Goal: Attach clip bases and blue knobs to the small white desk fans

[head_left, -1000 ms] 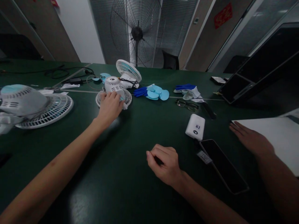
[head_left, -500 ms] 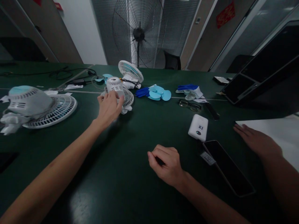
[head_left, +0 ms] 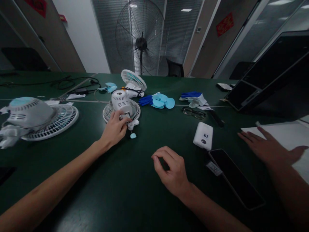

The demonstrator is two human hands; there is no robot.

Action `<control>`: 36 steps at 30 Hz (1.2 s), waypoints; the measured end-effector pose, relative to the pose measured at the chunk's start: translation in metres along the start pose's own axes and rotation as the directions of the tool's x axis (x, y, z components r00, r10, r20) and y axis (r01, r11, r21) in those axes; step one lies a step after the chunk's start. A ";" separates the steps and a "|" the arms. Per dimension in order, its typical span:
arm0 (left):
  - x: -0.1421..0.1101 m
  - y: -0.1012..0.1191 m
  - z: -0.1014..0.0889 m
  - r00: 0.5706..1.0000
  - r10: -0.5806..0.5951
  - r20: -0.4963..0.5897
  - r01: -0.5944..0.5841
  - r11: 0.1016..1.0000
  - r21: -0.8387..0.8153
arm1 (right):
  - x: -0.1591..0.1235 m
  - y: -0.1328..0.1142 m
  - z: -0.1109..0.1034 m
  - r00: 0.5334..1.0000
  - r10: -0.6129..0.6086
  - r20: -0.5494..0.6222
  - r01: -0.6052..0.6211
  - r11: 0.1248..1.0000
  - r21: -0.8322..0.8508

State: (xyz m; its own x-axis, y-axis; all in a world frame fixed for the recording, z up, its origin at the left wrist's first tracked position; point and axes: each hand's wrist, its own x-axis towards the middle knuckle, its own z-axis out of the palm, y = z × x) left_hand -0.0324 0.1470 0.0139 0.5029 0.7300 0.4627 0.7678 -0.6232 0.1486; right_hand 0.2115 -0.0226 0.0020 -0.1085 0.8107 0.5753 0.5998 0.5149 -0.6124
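My left hand (head_left: 115,127) is closed on the near side of a small white fan (head_left: 120,100). The fan lies with its round grille (head_left: 135,111) down on the dark green table and its motor housing upward. My fingers cover part of the housing's lower end. Beside my fingertips sits a white clip-like piece (head_left: 133,124), and just below it lies a small light blue tab (head_left: 133,135). My right hand (head_left: 172,170) rests on the table with curled fingers, thumb tip against the forefinger. Bare table shows through the loop, and nothing sticks out of it.
Another white fan (head_left: 31,111) lies at the left, and one (head_left: 134,82) stands behind. Light blue blades (head_left: 163,101), gloves (head_left: 191,96), glasses (head_left: 193,112), a power bank (head_left: 203,135) and a phone (head_left: 235,177) lie rightward. Another person's hand (head_left: 270,148) is over white paper.
My left hand has slid down the fan's housing toward its near edge. The blue tab now shows. My right fingers have loosened slightly. The other person's hand has spread its fingers.
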 end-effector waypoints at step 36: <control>-0.119 0.100 -0.032 0.987 0.111 0.117 -0.012 0.771 -0.637 | -0.005 -0.005 -0.005 0.946 -0.115 0.302 0.067 0.984 0.167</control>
State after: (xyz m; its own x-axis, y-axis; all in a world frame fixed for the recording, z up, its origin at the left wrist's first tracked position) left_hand -0.0275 -0.0110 0.0015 0.6282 0.6838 0.3711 0.3334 -0.6676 0.6657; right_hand 0.2132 -0.0301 0.0048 -0.4113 0.7919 0.4513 0.4506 0.6070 -0.6546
